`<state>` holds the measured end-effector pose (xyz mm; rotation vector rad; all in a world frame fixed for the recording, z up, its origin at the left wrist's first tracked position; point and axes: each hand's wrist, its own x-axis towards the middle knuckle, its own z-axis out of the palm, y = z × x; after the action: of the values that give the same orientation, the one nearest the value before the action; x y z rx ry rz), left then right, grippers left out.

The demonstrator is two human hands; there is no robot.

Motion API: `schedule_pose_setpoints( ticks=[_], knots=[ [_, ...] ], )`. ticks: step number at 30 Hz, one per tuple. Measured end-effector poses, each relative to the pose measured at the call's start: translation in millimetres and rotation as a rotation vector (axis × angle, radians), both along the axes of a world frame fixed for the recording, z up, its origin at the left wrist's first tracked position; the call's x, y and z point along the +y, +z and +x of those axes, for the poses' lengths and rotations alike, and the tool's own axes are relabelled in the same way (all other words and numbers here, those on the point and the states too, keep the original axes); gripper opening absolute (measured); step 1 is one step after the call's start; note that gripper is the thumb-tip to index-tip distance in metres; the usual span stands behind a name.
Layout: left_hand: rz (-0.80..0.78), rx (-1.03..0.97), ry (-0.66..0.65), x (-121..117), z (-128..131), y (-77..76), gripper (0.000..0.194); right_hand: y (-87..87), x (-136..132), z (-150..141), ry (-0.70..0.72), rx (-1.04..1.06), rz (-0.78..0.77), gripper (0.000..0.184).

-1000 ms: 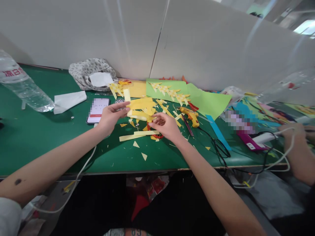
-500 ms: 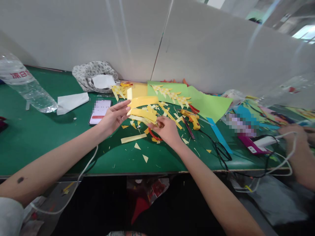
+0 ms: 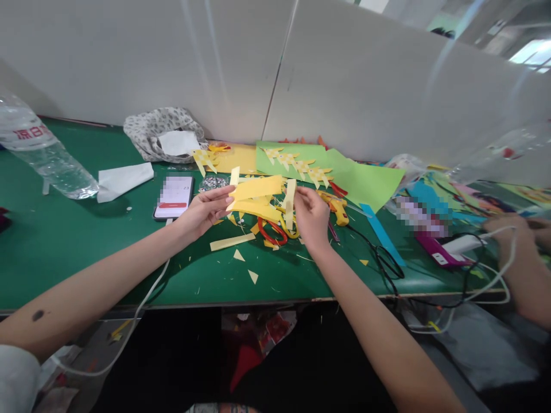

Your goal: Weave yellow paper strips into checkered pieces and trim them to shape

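Note:
My left hand (image 3: 206,211) pinches the left end of several yellow paper strips (image 3: 258,188), with a pale yellow strip standing crosswise at that end. Between the fingers of my right hand (image 3: 313,217) is another pale yellow paper strip (image 3: 290,204), upright, just right of the yellow strips' free ends. Below them on the table lie a red loop (image 3: 272,234) and a yellow loop, which look like scissors handles. One more pale strip (image 3: 232,242) lies in front, among small paper scraps (image 3: 253,276).
A yellow glue gun (image 3: 340,212) lies to the right with its black cable. Checkered paper fish (image 3: 297,163) rest on green paper (image 3: 365,180). A phone (image 3: 174,198), a bottle (image 3: 47,155) and a cloth bag (image 3: 150,135) are left. Another person's hand (image 3: 508,235) is far right.
My right hand has let the yellow strips' front ends go, picked up a pale strip from the table and raised it rightward. My left hand keeps its hold.

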<state>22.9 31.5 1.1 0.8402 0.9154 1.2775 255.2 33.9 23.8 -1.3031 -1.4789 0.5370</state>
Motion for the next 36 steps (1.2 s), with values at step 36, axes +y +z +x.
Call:
schedule_pose_setpoints(
  ticks=[36],
  knots=[
    [0.35,1.005,-0.174,-73.0,3.5,11.3,0.023,-14.5,6.8,6.0,0.155,-0.988,0.086,0.078]
  ],
)
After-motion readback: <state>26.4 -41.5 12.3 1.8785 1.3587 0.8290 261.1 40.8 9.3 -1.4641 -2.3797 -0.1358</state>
